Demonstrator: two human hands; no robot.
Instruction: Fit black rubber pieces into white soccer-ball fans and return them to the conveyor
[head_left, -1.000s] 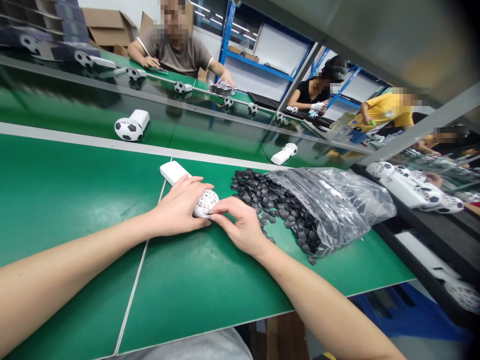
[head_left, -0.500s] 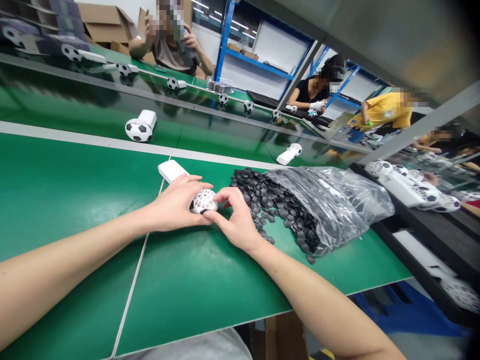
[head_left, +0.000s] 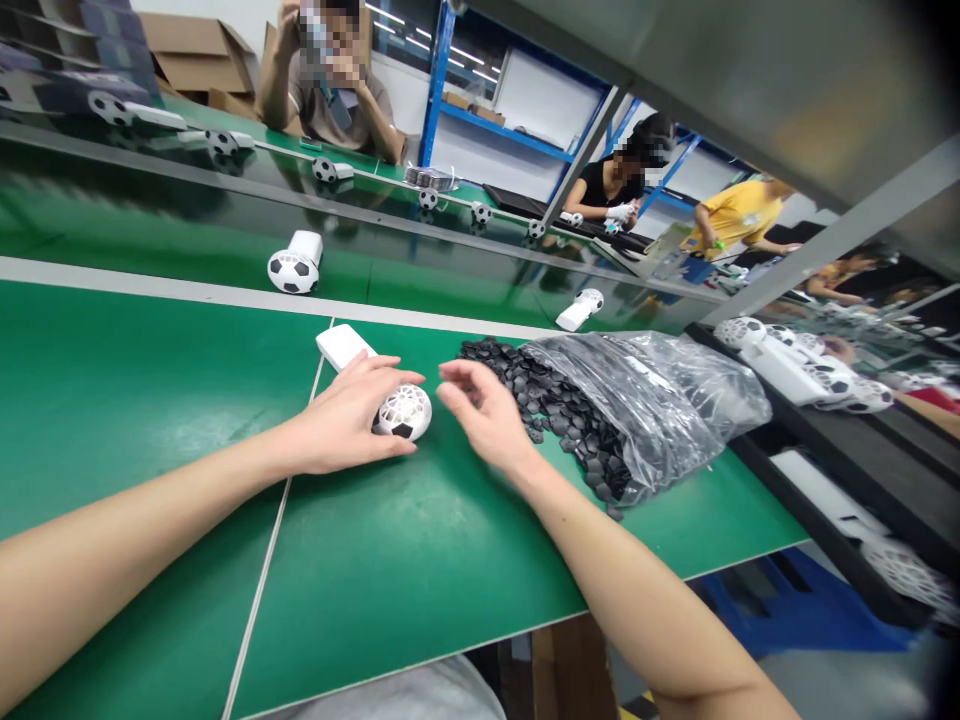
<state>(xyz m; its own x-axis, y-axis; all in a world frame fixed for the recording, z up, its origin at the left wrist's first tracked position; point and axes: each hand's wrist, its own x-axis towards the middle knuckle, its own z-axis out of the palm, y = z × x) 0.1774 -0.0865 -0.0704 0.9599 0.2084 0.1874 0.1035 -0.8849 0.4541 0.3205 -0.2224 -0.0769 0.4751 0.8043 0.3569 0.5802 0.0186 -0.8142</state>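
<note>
My left hand (head_left: 346,415) curves round a white soccer-ball-shaped head (head_left: 405,412) with open lattice and black patches, fingers behind it and thumb in front. Its white block-shaped body (head_left: 345,347) sticks out beyond the hand, lying on the green table. A short gap to the right of the ball is my right hand (head_left: 486,412), fingers bent and thumb apart, with nothing visible between them. Close behind that hand lies a heap of small black patches (head_left: 555,400), spilling from a clear plastic bag (head_left: 660,400).
On the conveyor (head_left: 420,285) beyond the table lie a ball-headed unit (head_left: 294,270) and another one (head_left: 581,309). A black tray (head_left: 810,470) with more white units stands at the right. Co-workers sit across the line, and a metal beam (head_left: 847,225) slants overhead at right.
My right hand has come off the ball and moved right. More of the ball's lattice top shows in my left hand. The view has shifted slightly.
</note>
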